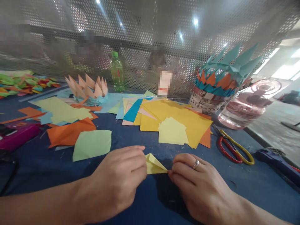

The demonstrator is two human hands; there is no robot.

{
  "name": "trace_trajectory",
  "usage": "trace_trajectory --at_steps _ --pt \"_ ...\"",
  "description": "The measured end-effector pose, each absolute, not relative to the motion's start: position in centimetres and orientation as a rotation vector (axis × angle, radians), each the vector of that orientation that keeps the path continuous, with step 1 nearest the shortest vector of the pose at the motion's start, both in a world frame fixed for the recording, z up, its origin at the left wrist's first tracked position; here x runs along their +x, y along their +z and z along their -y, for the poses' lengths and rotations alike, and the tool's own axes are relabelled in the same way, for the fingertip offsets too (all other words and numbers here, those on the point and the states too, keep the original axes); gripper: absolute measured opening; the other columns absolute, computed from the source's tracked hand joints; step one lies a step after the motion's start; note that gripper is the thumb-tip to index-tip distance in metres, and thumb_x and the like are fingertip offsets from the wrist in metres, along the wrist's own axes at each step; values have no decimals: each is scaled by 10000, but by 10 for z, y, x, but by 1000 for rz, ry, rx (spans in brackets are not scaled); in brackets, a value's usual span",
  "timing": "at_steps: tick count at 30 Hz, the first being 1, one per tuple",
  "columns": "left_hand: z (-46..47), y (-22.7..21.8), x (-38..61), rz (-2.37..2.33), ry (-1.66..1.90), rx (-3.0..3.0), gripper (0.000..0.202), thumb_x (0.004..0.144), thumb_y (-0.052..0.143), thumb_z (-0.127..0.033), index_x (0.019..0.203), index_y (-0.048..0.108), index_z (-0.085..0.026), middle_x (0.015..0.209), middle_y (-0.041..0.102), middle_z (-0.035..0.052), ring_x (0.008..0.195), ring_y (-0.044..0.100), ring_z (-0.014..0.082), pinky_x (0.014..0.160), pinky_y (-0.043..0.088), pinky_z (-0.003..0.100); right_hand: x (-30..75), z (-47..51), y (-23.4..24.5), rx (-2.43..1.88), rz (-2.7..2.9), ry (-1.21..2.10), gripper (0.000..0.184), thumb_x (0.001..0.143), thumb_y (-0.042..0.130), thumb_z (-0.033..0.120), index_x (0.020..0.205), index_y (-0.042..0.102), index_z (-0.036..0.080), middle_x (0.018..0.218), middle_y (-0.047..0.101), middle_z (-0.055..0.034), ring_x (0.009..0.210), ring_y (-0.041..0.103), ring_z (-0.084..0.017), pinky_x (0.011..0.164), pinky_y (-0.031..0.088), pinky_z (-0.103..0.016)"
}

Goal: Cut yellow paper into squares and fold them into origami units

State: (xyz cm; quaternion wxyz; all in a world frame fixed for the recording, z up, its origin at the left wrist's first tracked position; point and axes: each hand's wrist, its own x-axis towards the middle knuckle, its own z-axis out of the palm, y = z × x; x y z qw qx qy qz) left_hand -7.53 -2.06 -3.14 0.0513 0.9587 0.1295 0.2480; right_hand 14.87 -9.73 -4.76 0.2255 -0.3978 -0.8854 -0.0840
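Note:
A small piece of yellow paper (155, 165), folded into a triangle, is held between my hands just above the blue tabletop. My left hand (119, 178) is closed on its left end and hides that corner. At the right corner, the fingertips of my right hand (199, 184), which wears a ring, pinch the paper. Beyond the fold lies a stack of pale yellow paper squares (172, 132). A light green paper sheet (92, 144) rests beyond my left wrist, partly over a crumpled orange paper (72, 132).
Larger yellow sheets (150, 120) spread behind. Scissors (234, 148) with red and yellow handles lie right, near a blue-handled tool (278, 164). A pink-tinted bottle (245, 107), green bottle (117, 73), peach paper crown (87, 89) and spiky paper pieces (215, 84) stand along the back.

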Motion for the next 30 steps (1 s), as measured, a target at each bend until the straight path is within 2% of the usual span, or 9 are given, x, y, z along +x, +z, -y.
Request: trace_trajectory --at_steps 2,4,8,11,17,22,25,30 --pt "13 -31 -72 -513 781 2790 330 848 338 -15 920 628 -154 916 661 53 914 583 159 929 472 314 148 96 -47 -1096 2435 -225 223 817 456 54 745 643 154 736 609 -54 849 550 -194 724 507 -308" --pt "6 -30 -68 -629 720 2698 312 892 340 -52 1026 601 -158 1037 641 55 1014 552 160 933 450 304 147 95 -46 -1093 2432 -232 232 818 451 52 739 644 153 728 604 -56 839 545 -193 714 504 -305" --pt "3 -28 -61 -728 583 2556 251 962 345 -206 1065 574 -199 1037 624 29 972 558 155 889 442 303 148 95 -47 -1074 2421 -247 245 813 440 40 776 659 145 729 604 -61 842 544 -200 712 502 -309" --pt "7 -26 -59 -708 541 2478 231 968 350 -240 1050 563 -204 994 619 18 915 565 146 824 450 277 149 94 -48 -1054 2427 -263 232 813 450 42 754 651 142 738 607 -61 843 545 -206 716 503 -314" --pt "9 -19 -60 -717 502 2283 215 925 397 -167 995 599 -194 932 635 -2 797 585 113 704 467 217 147 95 -47 -1057 2422 -293 248 824 439 32 812 664 137 759 619 -61 851 545 -203 720 501 -318" --pt "2 -20 -64 -498 392 2120 332 905 350 -72 982 650 -191 1010 677 8 933 621 131 850 474 248 148 94 -46 -1045 2415 -311 250 836 442 41 807 668 143 761 629 -52 852 546 -192 716 495 -298" --pt "-1 -22 -64 -392 361 2102 292 866 422 -50 991 653 -178 1005 685 20 919 636 134 848 486 239 149 93 -46 -1035 2408 -322 245 843 445 50 791 666 142 755 638 -49 864 550 -196 729 487 -301" --pt "1 -26 -64 -344 705 2369 251 863 467 -44 979 653 -167 984 685 33 905 640 116 809 489 196 147 95 -38 -1118 2251 -416 242 823 492 48 957 673 136 894 670 -65 889 560 -203 784 462 -334"
